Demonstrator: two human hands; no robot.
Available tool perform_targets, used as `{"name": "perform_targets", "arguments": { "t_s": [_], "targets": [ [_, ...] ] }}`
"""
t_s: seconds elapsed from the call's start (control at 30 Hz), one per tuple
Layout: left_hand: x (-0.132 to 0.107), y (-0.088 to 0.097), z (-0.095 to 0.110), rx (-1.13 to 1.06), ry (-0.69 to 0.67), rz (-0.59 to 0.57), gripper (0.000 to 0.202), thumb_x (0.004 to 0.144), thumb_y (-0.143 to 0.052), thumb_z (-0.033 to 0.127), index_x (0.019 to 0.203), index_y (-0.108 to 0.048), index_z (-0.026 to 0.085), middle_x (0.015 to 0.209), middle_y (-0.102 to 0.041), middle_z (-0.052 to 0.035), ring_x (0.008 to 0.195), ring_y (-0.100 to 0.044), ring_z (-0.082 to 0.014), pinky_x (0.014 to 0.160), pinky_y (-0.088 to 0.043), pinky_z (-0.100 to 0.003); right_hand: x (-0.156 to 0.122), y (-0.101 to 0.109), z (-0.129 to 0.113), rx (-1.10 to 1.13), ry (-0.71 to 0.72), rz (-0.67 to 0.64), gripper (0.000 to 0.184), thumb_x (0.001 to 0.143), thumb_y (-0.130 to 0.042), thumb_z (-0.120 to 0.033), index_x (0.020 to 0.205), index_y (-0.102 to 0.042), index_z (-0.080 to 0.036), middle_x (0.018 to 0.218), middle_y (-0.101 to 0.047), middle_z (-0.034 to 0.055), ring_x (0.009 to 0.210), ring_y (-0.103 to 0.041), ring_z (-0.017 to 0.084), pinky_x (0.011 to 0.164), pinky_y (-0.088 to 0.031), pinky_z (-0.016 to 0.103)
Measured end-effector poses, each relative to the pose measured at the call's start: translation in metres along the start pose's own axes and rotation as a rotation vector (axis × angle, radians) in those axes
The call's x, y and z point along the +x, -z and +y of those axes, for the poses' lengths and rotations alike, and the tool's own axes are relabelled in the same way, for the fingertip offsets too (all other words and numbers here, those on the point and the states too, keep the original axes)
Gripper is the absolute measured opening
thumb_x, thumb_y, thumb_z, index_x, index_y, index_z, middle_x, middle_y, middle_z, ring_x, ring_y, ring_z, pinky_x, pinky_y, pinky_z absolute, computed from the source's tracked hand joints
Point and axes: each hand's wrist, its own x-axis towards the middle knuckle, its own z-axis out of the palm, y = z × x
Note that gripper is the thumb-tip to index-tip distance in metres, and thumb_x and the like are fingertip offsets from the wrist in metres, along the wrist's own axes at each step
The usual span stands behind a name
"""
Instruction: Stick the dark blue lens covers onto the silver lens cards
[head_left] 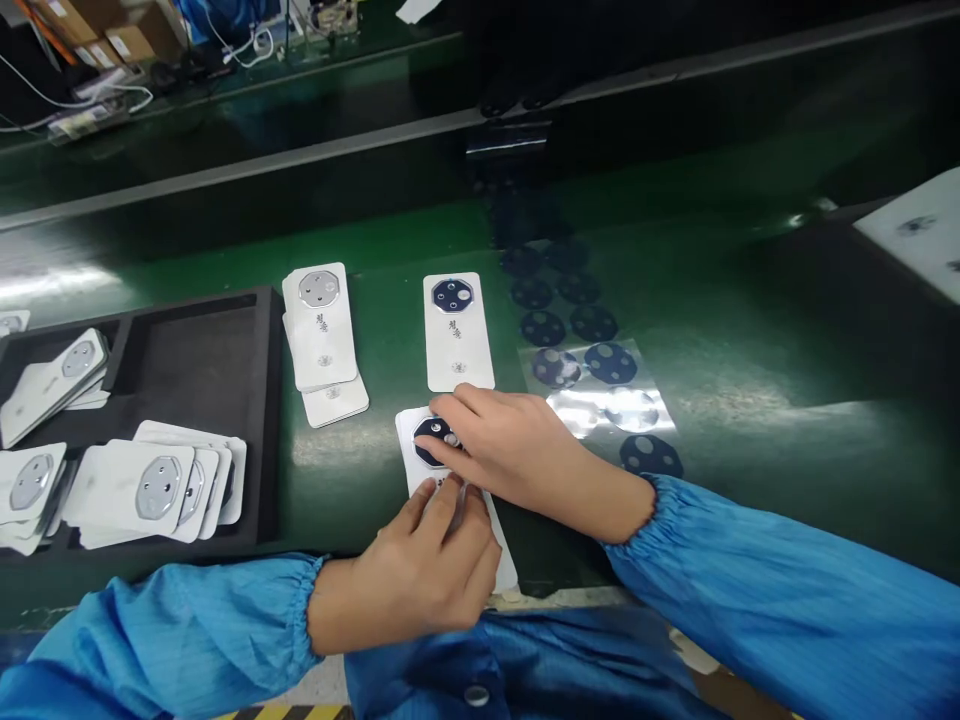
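Observation:
Near the table's front edge lies a white phone back panel (407, 462), another edge showing beneath it. On its octagonal camera area sits a dark blue round sticker (426, 432) with holes. My right hand (514, 445) has its thumb and fingertips on this sticker, partly covering it. Just below, my left hand (427, 565) presses bunched fingertips onto the panel and hides its lower part. Beyond my hands lies another white panel (458, 350) with a dark blue octagon. To the right, a clear sheet (531, 375) carries rows of dark blue stickers.
On the left, a black tray (266, 420) holds several white panels (142, 490) with silver octagons. Between tray and hands sits a small stack of white panels (324, 340). Cables and cardboard boxes (142, 35) are at the far left; a white sheet (919, 230) is at right.

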Motion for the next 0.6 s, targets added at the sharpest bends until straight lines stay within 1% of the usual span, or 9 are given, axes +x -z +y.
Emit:
{"name": "perform_targets", "arguments": {
  "t_s": [0.07, 0.17, 0.23, 0.3, 0.37, 0.43, 0.5, 0.6],
  "targets": [
    [0.000, 0.000, -0.001, 0.003, -0.009, 0.017, 0.029, 0.093, -0.063, 0.023, 0.111, -0.070, 0.001, 0.111, -0.067, -0.0164, 0.104, -0.066, -0.0328, 0.086, -0.060, -0.041, 0.003, 0.001, -0.002, -0.047, -0.007, 0.045, 0.025, 0.099, -0.062, -0.037, 0.086, -0.062, -0.016, 0.077, -0.057, 0.0064, 0.070, -0.056, 0.024, 0.052, -0.031, 0.035],
    [0.000, 0.002, -0.002, 0.015, -0.019, 0.010, 0.028, 0.093, -0.063, 0.024, 0.109, -0.069, 0.002, 0.109, -0.066, -0.0156, 0.101, -0.066, -0.0319, 0.085, -0.059, -0.041, 0.007, 0.004, -0.004, -0.095, -0.014, 0.048, 0.028, 0.098, -0.059, -0.039, 0.083, -0.062, -0.015, 0.078, -0.057, 0.0100, 0.080, -0.055, 0.029, 0.058, -0.035, 0.037],
    [0.000, 0.003, -0.002, 0.014, -0.020, -0.008, 0.027, 0.094, -0.062, 0.025, 0.108, -0.069, 0.004, 0.110, -0.066, -0.0150, 0.103, -0.065, -0.0322, 0.087, -0.058, -0.042, 0.008, 0.005, -0.005, -0.111, -0.068, 0.023, 0.032, 0.095, -0.062, -0.044, 0.086, -0.064, -0.014, 0.086, -0.057, 0.0133, 0.087, -0.052, 0.032, 0.065, -0.039, 0.039],
    [0.000, 0.003, -0.002, -0.004, -0.029, -0.031, 0.024, 0.094, -0.062, 0.025, 0.106, -0.068, 0.005, 0.110, -0.065, -0.0144, 0.103, -0.064, -0.0317, 0.089, -0.057, -0.042, 0.007, 0.004, -0.005, -0.050, -0.131, -0.003, 0.034, 0.090, -0.067, -0.046, 0.096, -0.064, -0.012, 0.097, -0.056, 0.0153, 0.092, -0.049, 0.033, 0.075, -0.042, 0.042],
    [-0.001, 0.003, -0.003, -0.019, -0.043, -0.057, 0.020, 0.094, -0.061, 0.025, 0.102, -0.066, 0.007, 0.108, -0.064, -0.0138, 0.098, -0.064, -0.0297, 0.089, -0.056, -0.042, 0.007, 0.000, -0.005, 0.084, -0.175, -0.020, 0.035, 0.086, -0.071, -0.040, 0.106, -0.062, -0.011, 0.105, -0.054, 0.0142, 0.094, -0.047, 0.032, 0.083, -0.043, 0.044],
    [-0.001, 0.003, -0.004, -0.016, -0.049, -0.064, 0.017, 0.094, -0.060, 0.024, 0.099, -0.065, 0.008, 0.105, -0.064, -0.0132, 0.090, -0.064, -0.0270, 0.086, -0.056, -0.041, 0.006, -0.005, -0.007, 0.197, -0.198, -0.028, 0.033, 0.084, -0.070, -0.030, 0.110, -0.059, -0.012, 0.107, -0.052, 0.0119, 0.096, -0.046, 0.030, 0.087, -0.042, 0.044],
    [-0.001, 0.003, -0.004, -0.009, -0.046, -0.063, 0.016, 0.094, -0.059, 0.024, 0.096, -0.064, 0.009, 0.102, -0.063, -0.0126, 0.085, -0.063, -0.0254, 0.082, -0.056, -0.040, 0.007, -0.008, -0.011, 0.217, -0.220, -0.024, 0.027, 0.085, -0.066, -0.025, 0.108, -0.058, -0.014, 0.106, -0.051, 0.0107, 0.096, -0.045, 0.029, 0.086, -0.041, 0.044],
    [0.000, 0.003, -0.004, -0.005, -0.046, -0.055, 0.015, 0.094, -0.060, 0.024, 0.095, -0.064, 0.010, 0.100, -0.063, -0.0122, 0.085, -0.063, -0.0255, 0.080, -0.056, -0.039, 0.009, -0.013, -0.016, 0.169, -0.238, -0.015, 0.017, 0.090, -0.059, -0.023, 0.104, -0.057, -0.015, 0.103, -0.050, 0.0099, 0.094, -0.044, 0.029, 0.083, -0.039, 0.044]
  ]
}}
